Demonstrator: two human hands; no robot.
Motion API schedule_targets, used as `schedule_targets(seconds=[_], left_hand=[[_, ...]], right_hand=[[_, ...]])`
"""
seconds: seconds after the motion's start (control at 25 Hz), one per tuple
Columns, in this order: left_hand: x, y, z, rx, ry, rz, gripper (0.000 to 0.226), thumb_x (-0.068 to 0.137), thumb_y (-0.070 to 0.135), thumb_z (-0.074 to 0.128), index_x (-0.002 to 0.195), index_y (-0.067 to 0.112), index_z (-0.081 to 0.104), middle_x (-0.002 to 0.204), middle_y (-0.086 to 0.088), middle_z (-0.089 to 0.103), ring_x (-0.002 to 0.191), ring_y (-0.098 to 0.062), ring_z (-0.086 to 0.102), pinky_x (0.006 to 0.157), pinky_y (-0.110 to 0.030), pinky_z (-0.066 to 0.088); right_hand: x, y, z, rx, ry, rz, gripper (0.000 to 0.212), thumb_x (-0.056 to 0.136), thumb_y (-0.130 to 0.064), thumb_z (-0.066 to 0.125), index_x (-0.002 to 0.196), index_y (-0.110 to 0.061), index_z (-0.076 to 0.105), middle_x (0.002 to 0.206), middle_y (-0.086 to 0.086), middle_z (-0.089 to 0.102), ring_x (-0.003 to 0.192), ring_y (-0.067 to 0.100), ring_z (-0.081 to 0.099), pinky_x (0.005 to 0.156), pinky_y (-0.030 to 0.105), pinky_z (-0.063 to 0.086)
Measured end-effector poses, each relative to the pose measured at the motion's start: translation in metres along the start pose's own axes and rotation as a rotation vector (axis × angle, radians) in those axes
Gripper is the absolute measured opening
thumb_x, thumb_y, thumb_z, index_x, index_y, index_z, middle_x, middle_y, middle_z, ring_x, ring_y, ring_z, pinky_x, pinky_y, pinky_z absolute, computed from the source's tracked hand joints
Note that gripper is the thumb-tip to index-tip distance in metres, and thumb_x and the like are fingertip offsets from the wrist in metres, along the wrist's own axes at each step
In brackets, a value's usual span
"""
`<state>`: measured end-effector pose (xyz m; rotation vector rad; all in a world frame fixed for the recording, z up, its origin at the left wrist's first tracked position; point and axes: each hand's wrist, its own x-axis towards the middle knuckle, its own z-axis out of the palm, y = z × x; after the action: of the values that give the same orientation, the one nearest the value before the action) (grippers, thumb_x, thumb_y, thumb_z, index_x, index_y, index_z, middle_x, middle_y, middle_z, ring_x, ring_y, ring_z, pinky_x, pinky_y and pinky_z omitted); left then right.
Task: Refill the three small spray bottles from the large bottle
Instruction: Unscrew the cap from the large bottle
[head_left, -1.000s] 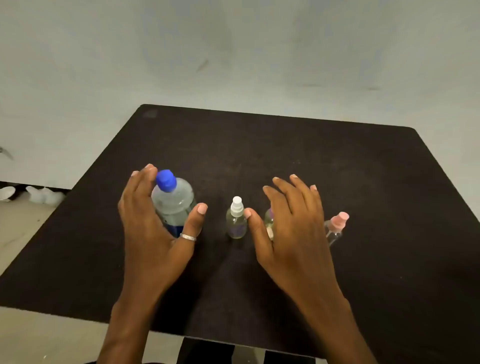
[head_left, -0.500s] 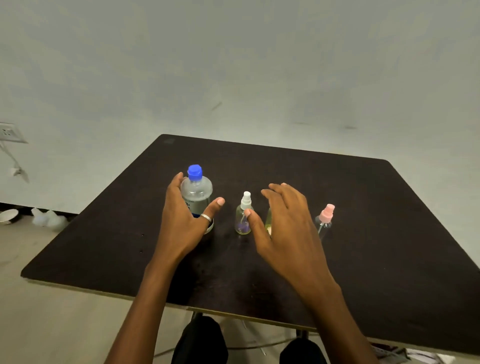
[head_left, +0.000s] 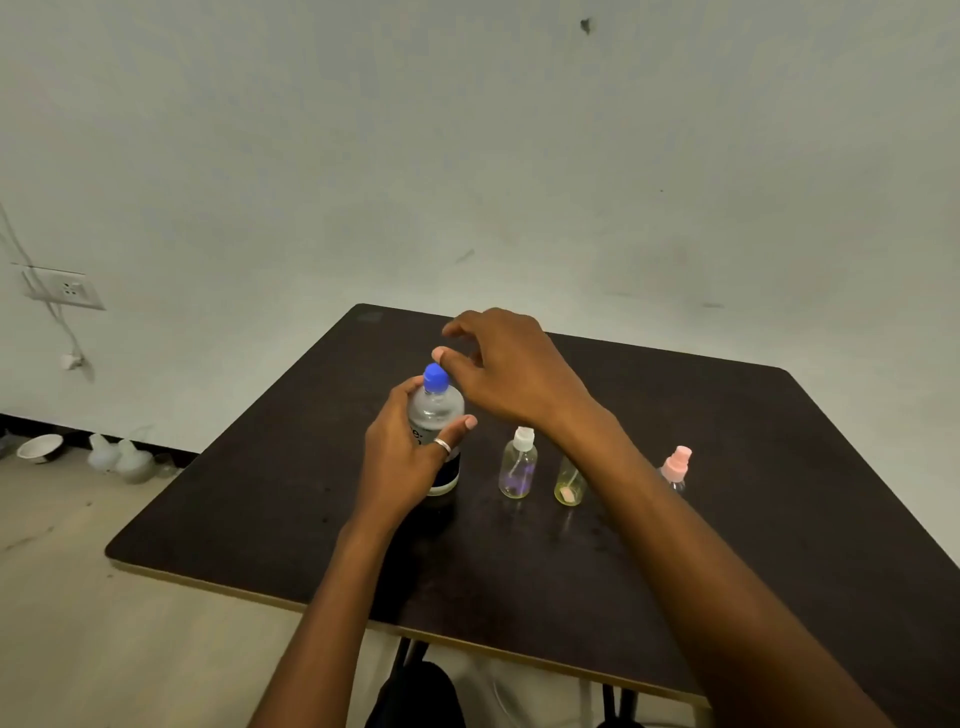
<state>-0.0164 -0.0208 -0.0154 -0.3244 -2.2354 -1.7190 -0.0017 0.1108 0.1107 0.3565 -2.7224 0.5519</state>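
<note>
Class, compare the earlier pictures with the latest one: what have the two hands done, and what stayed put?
The left hand closed its grip round the large bottle. The right hand left the small bottles and crossed leftward to the blue cap, not yet holding it. The white-capped bottle, middle bottle and pink-capped bottle stayed upright on the table.

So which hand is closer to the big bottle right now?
Left. The left hand grips the big bottle around its body; the right hand hovers just beside and above its blue cap, fingers loosely curled, holding nothing.
</note>
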Motion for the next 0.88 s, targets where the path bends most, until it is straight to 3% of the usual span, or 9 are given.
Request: schedule_targets(seconds=[0.2,0.36,0.56,0.68,0.8,0.88], left_hand=[[-0.001,-0.003,0.003,-0.020,0.029,0.017,0.060,0.075,0.050,0.079,0.125,0.043,0.046,0.114,0.024,0.060,0.105,0.009,0.058,0.082,-0.008,0.048],[0.001,-0.006,0.005,-0.030,0.038,0.026,0.062,0.075,0.052,0.079,0.127,0.038,0.050,0.116,0.020,0.063,0.106,0.005,0.061,0.087,-0.017,0.051],[0.000,-0.007,0.005,-0.023,0.036,0.062,0.059,0.076,0.049,0.079,0.128,0.035,0.053,0.114,0.018,0.067,0.104,0.002,0.063,0.089,-0.023,0.053],[0.002,-0.007,0.002,0.006,0.020,0.061,0.063,0.075,0.052,0.080,0.130,0.039,0.051,0.116,0.020,0.065,0.106,0.005,0.062,0.089,-0.017,0.051],[0.003,-0.004,0.000,0.040,0.016,0.052,0.065,0.073,0.052,0.081,0.126,0.053,0.043,0.109,0.028,0.062,0.102,0.014,0.059,0.084,-0.006,0.046],[0.004,-0.005,0.000,0.056,0.027,0.048,0.062,0.072,0.053,0.081,0.124,0.049,0.046,0.106,0.027,0.062,0.100,0.013,0.059,0.084,-0.010,0.048]], right_hand=[[0.036,-0.013,0.007,-0.158,-0.104,-0.017,0.039,0.089,-0.052,0.058,0.088,-0.016,0.074,0.083,0.001,0.072,0.075,0.016,0.065,0.074,0.032,0.056],[0.042,-0.018,0.008,-0.332,-0.156,0.013,0.052,0.085,-0.057,0.062,0.055,-0.015,0.049,0.056,0.000,0.049,0.054,0.013,0.049,0.054,0.026,0.039],[0.043,-0.020,0.016,-0.337,-0.169,-0.035,0.048,0.084,-0.041,0.069,0.057,-0.018,0.037,0.061,0.000,0.041,0.053,0.012,0.042,0.052,0.026,0.033],[0.046,-0.016,0.017,-0.322,-0.208,-0.058,0.044,0.085,-0.033,0.069,0.058,-0.017,0.039,0.061,0.000,0.043,0.054,0.013,0.043,0.049,0.024,0.029],[0.049,-0.012,0.016,-0.291,-0.275,-0.075,0.027,0.084,-0.027,0.069,0.065,-0.013,0.055,0.066,0.004,0.055,0.061,0.017,0.052,0.051,0.026,0.038],[0.049,-0.009,0.014,-0.242,-0.309,-0.096,0.012,0.082,-0.022,0.069,0.084,-0.010,0.070,0.082,0.005,0.068,0.076,0.019,0.062,0.061,0.028,0.049]])
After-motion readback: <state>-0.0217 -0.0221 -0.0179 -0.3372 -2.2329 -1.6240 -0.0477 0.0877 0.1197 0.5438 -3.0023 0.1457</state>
